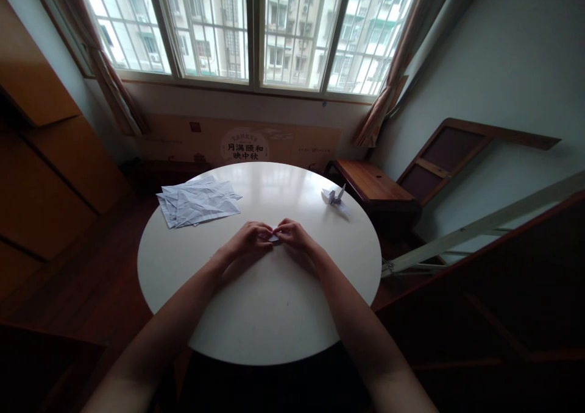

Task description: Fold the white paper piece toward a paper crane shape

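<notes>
Near the middle of the round white table (256,321), both my hands pinch one small piece of folded white paper (273,238). My left hand (250,237) grips it from the left, and my right hand (295,235) from the right, with the fingertips almost meeting. Most of the paper is hidden behind my fingers, so its folded shape cannot be made out. Toward the table's right rear edge stands a white paper crane (335,197). A stack of creased white paper sheets (201,203) lies at the left rear, apart from my left hand.
A wooden bench (372,180) stands beyond the table at the right, beside a wooden frame (448,151) against the wall. A pale metal rail (479,224) slants along the right. Wooden cabinets (59,157) are at the left, and a barred window (256,29) is ahead.
</notes>
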Available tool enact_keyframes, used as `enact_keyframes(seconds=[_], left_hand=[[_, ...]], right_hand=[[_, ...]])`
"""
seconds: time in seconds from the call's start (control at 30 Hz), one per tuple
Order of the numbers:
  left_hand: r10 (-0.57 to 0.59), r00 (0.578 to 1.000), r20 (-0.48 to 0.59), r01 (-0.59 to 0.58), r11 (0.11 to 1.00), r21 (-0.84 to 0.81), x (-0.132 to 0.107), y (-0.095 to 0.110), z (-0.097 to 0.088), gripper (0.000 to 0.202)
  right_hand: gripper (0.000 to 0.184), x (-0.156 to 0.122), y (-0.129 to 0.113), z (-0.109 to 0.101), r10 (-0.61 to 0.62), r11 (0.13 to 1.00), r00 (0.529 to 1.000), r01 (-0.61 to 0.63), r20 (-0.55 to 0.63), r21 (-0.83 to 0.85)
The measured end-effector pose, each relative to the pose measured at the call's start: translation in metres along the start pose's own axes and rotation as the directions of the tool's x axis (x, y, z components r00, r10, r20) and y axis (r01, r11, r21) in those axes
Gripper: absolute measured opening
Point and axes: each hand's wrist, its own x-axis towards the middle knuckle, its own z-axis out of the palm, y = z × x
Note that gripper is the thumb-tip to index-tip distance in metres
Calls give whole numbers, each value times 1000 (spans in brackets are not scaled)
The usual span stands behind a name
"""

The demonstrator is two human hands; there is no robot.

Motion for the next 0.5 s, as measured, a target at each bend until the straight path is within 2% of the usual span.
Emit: enact_keyframes(seconds=[0.17, 0.37, 0.5], left_hand=[[-28, 1000, -10, 29, 999, 15, 1, 1, 0, 20], [-41, 999, -23, 42, 998, 48, 1, 0, 1, 25], [-41, 999, -14, 42, 996, 77, 2, 0, 1, 24]], right_hand=[[19, 0, -4, -3, 28, 999, 999, -28, 16, -31], [10, -3, -10, -7, -3, 967, 999, -8, -39, -256], [10, -3, -10, -9, -19, 973, 1000, 21, 12, -231]])
